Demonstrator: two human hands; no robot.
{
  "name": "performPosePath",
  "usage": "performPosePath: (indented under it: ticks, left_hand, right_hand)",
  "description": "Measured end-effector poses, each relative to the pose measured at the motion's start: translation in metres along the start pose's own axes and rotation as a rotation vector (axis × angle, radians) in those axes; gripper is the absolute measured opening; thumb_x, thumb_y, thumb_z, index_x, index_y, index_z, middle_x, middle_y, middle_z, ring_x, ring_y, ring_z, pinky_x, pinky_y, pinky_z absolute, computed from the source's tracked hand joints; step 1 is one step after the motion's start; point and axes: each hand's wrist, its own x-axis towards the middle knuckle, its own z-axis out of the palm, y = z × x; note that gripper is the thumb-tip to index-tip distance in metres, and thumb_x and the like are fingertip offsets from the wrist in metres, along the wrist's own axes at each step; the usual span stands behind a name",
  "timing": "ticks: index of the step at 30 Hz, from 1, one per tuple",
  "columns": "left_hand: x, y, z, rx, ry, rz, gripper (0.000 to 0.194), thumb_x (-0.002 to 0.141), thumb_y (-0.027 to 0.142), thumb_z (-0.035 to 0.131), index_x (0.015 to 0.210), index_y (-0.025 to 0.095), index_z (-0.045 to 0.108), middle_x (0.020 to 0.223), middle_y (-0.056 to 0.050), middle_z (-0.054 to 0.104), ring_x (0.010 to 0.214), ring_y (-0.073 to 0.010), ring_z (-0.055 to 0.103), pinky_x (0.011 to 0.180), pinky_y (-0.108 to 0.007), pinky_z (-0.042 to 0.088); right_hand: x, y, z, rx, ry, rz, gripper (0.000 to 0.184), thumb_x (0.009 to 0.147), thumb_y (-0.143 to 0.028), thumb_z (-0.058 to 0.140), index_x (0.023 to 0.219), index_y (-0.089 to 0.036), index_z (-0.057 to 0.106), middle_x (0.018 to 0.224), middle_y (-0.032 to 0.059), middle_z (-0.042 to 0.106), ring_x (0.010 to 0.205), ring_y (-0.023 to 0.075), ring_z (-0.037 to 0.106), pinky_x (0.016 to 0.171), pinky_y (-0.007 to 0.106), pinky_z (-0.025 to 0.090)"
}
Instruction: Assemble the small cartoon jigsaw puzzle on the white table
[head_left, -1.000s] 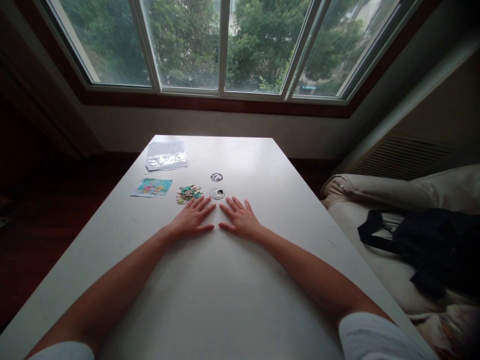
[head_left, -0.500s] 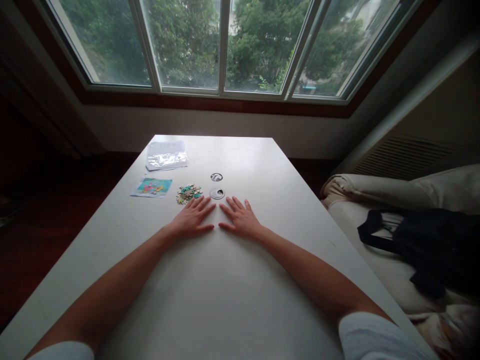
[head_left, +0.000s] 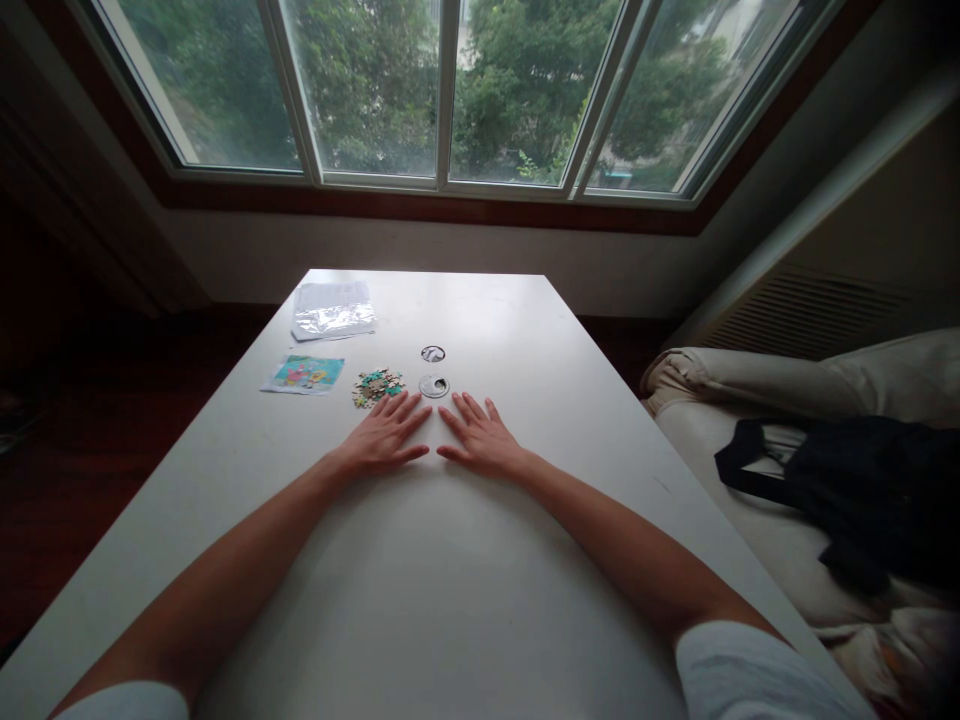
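My left hand (head_left: 382,437) lies palm down on the white table (head_left: 450,580), fingers spread, holding nothing. Its fingertips rest at the near edge of a pile of jigsaw puzzle pieces (head_left: 377,386), mostly green and tan. My right hand (head_left: 480,437) is flat on the table too, with its fingers apart and nothing held. Just beyond both hands lies a round disc with a dark spot (head_left: 433,387). A second round black-and-white disc (head_left: 433,354) is a little farther off. To the left of the pile sits a colourful picture sheet (head_left: 306,374), mainly turquoise.
At the table's far left corner lies a clear plastic sleeve (head_left: 334,311) with papers. A window (head_left: 442,100) spans the wall beyond the table. On the right stands a pale sofa (head_left: 697,430) with a dark bag or garment (head_left: 862,490) on it.
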Motion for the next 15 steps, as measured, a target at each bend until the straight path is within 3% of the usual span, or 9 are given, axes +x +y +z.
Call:
performPosePath:
  ticks: [11,15]
  left_hand:
    - [-0.0009,0.0051,-0.0029,-0.001,0.019,-0.008,0.080,0.094,0.074,0.039,0.161,0.035,0.022,0.170,-0.002,0.015,0.156,-0.0338,0.013,0.126,-0.055,0.011]
    - [0.0002,0.0072,-0.0050,-0.009,0.051,-0.007,0.070,0.097,0.065,0.042,0.158,0.032,0.035,0.166,-0.004,0.029,0.153,-0.0329,0.024,0.125,-0.054,0.018]
  right_hand:
    - [-0.0009,-0.0029,-0.0017,-0.010,0.003,0.006,0.089,0.092,-0.080,0.030,0.163,-0.028,0.019,0.170,0.0110,0.006,0.157,0.0320,0.006,0.124,0.057,0.002]
    - [-0.0001,-0.0028,-0.0018,0.009,0.068,0.017,0.079,0.095,-0.073,0.038,0.159,-0.028,0.033,0.168,0.0099,0.020,0.156,0.0308,0.015,0.124,0.054,0.009]
